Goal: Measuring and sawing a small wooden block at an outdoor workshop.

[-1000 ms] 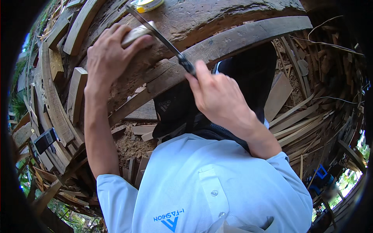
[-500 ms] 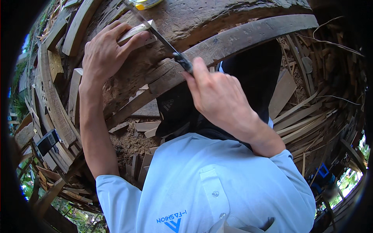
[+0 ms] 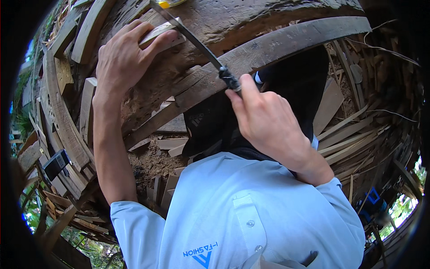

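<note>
A narrow handsaw [image 3: 199, 45] with a dark taped grip runs diagonally over the wooden bench. My right hand [image 3: 273, 121] is closed round its handle, thumb along the top; the teeth are too small to make out. The blade crosses the near end of a small pale wood block [image 3: 162, 29]. My left hand [image 3: 122, 58] pins this block against the bench, thumb on its near side and fingers over the far side. Part of the block is hidden under the hand and blade.
The thick, worn wooden bench [image 3: 251, 22] has a curved plank [image 3: 286, 41] along its near edge. Beyond the block lies a yellow round object [image 3: 165, 4]. Stacked boards [image 3: 67, 116] and a dark boxy device [image 3: 55, 164] are at left; thin wood strips [image 3: 354, 139] pile up at right.
My right hand has drawn the handsaw back toward my body and slightly right, so its blade slides along the block. My left hand stays on the block, with only a slight shift.
</note>
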A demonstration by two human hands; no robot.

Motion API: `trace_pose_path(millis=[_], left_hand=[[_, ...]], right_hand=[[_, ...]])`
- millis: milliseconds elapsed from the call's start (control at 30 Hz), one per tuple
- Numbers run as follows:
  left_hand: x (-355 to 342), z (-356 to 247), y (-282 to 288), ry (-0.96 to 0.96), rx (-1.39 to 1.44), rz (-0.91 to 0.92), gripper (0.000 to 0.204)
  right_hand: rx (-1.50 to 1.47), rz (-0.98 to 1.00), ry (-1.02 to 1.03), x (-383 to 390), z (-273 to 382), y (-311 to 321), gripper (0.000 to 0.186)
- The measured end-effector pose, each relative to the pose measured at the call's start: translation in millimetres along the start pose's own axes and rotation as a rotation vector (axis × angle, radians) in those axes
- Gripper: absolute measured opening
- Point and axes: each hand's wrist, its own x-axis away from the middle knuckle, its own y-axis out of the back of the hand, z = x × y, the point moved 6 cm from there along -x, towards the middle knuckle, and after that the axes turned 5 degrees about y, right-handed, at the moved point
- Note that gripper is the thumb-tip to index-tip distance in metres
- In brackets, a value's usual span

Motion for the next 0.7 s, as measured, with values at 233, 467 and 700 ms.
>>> trace_pose_path(millis=[233,467,700], left_hand=[[2.1,0.5,-0.7,-0.013,-0.017,-0.057,0.082],[2.8,-3.9,-1.6,0.003,-0.039,-0.063,0.084],[19.6,-13.9,-0.4,-0.059,-0.074,-0.156,0.080]], right_hand=[[0.034,-0.143,0.133,-43.2,9.8,-2.8,0.024],[-0.069,0.009,0.022,-4.4,-2.2,8.6,0.025],[0.075,0.056,0.068,3.7,-4.9,12.4,0.024]])
